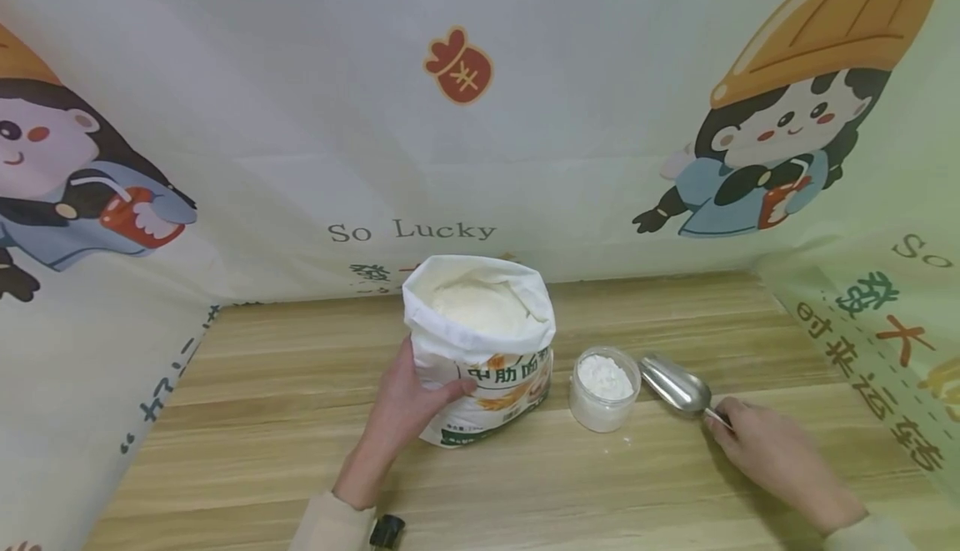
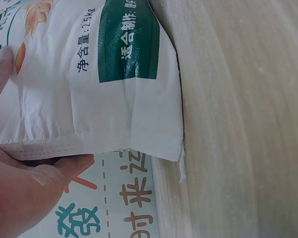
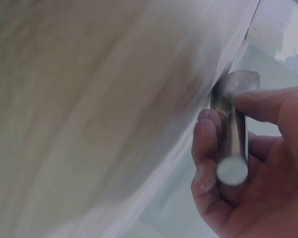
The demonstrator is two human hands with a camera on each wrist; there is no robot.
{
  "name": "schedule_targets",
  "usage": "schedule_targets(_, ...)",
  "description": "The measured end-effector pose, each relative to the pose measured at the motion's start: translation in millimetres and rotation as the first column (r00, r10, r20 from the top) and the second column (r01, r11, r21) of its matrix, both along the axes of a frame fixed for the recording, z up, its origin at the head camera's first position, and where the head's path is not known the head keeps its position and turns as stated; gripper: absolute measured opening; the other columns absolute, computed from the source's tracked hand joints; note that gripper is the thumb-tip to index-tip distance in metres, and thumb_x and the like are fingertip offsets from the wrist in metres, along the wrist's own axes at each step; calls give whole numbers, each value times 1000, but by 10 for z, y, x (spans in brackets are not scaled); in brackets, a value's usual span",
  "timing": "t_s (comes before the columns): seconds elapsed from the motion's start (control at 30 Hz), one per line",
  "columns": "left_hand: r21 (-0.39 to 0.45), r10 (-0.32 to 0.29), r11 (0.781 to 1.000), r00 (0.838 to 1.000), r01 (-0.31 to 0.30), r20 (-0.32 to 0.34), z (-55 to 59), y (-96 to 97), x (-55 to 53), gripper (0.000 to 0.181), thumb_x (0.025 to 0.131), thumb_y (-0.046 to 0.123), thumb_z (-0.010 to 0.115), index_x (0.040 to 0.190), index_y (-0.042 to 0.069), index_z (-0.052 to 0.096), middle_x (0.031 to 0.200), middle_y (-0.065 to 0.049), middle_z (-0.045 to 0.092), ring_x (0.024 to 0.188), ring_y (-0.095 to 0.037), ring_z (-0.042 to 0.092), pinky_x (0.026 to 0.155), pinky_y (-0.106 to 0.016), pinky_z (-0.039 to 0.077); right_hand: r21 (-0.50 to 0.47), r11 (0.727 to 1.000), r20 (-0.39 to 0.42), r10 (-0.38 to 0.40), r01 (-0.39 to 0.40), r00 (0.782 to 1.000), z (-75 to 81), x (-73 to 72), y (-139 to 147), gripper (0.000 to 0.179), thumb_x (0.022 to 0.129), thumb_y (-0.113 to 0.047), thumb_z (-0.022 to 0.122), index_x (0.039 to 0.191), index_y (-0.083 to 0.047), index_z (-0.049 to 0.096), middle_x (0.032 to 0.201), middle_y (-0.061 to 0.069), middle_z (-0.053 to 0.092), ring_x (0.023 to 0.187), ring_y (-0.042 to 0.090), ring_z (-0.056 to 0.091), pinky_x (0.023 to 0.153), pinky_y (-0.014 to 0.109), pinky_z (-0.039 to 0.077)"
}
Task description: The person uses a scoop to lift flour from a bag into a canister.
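A white flour bag [image 1: 510, 397] with its top rolled down stands upright, off-white flour [image 1: 480, 305] showing inside. My left hand [image 1: 408, 401] grips its left side, the thumb across the front; in the left wrist view the fingers [image 2: 72, 166] reach round the bag's side. To the right of the bag, a clear round jar [image 1: 596, 413] holds heaped white powder [image 1: 604, 378]. My right hand [image 1: 776, 451] holds a metal scoop [image 1: 678, 384] by its handle, beside the jar. In the right wrist view the fingers curl round that handle [image 3: 232, 136].
Everything stands on a wood-grain tabletop [image 1: 262, 418]. A pale printed cloth [image 1: 300, 134] with cartoon figures hangs along the back and both sides. White specks lie on the table in front of the jar. Near my left sleeve is a small black object [image 1: 387, 530].
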State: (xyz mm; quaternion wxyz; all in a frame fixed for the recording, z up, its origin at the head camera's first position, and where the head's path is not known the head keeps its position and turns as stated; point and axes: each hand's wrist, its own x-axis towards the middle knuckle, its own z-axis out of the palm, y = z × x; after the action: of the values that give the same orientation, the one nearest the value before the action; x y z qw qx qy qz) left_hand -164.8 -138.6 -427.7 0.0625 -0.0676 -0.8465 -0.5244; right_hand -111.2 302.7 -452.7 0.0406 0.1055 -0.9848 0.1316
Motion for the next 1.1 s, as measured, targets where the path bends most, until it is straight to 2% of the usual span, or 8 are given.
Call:
schedule_targets(0.3, -3, 1, 1000, 1000, -1, -11, 5, -2, 0, 91, 73, 15, 94, 149, 11, 44, 137, -12, 63, 128, -33, 57, 109, -56, 45, -2, 1000, 35, 8, -8, 999, 20, -6, -23, 30, 97, -24, 69, 75, -17, 50, 62, -6, 41, 55, 11, 39, 47, 27, 32)
schedule_targets(0.63, -8, 15, 1000, 1000, -15, -10, 7, -18, 1, 89, 73, 17, 95, 147, 9, 46, 135, -14, 64, 127, -35, 58, 109, -57, 46, -20, 1000, 58, 15, -14, 998, 39, -24, -31, 27, 98, -27, 69, 78, -14, 55, 62, -6, 43, 55, 11, 40, 47, 27, 32)
schedule_targets(0.7, -5, 16, 1000, 1000, -16, -2, 8, -27, 9, 90, 74, 19, 94, 148, 8, 44, 136, -14, 63, 128, -36, 57, 109, -58, 45, -24, 1000, 71, 17, -15, 997, 49, -21, -25, 28, 98, -30, 69, 79, -13, 59, 63, -7, 49, 56, 11, 44, 47, 28, 36)
schedule_targets(0.83, 17, 6, 1000, 1000, -6, 3, 20, -74, 50, 98, 75, 22, 94, 154, 13, 38, 142, -14, 58, 130, -35, 55, 111, -57, 43, -50, 999, 103, 11, -6, 995, 102, -13, 2, 33, 99, -35, 69, 91, -3, 70, 71, -4, 61, 59, 11, 50, 51, 30, 45)
schedule_targets(0.93, 22, -23, 1000, 1000, 22, 1, 39, -137, 84, 104, 78, 28, 93, 160, 16, 30, 150, -14, 52, 135, -35, 52, 114, -56, 41, -45, 999, 70, -8, 11, 998, 173, -1, 38, 40, 99, -35, 70, 102, 5, 70, 76, 2, 66, 62, 15, 57, 54, 34, 52)
schedule_targets(1.0, 2, -38, 999, 999, 38, 9, 51, -187, 111, 106, 81, 34, 90, 163, 15, 25, 157, -17, 45, 142, -37, 46, 117, -55, 37, -41, 999, 36, -28, 29, 999, 226, 14, 63, 46, 99, -35, 69, 109, 10, 67, 85, 13, 70, 68, 24, 64, 58, 41, 57)
schedule_targets(1.1, -87, -24, 996, 999, 27, 30, 74, -261, 159, 107, 85, 43, 85, 165, 11, 21, 164, -19, 34, 148, -39, 36, 119, -56, 33, -42, 998, -23, -45, 44, 999, 297, 37, 97, 55, 100, -37, 68, 125, 11, 60, 105, 31, 68, 85, 43, 69, 68, 57, 59)
